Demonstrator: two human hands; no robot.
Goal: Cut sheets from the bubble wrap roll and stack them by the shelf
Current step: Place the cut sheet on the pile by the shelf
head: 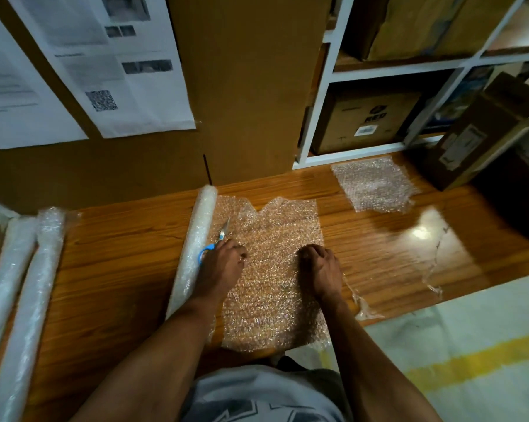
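Note:
A bubble wrap roll [193, 248] lies on the wooden table [120, 245], with a length of wrap [272, 269] unrolled to its right. My left hand [223, 263] grips blue-handled scissors [217, 242] beside the roll, blades pointing away along the wrap's left side. My right hand [321, 266] rests with curled fingers on the unrolled wrap and holds it down. The far end of the wrap is crumpled and partly cut. A cut sheet [375, 184] lies flat at the foot of the white shelf [324, 117].
Two more rolls [22, 284] lie at the table's left edge. A tall cardboard panel [248, 86] stands behind the roll. Boxes fill the shelf, and a dark box [485, 138] sits at the far right. A scrap of clear film [433, 269] lies right of the wrap.

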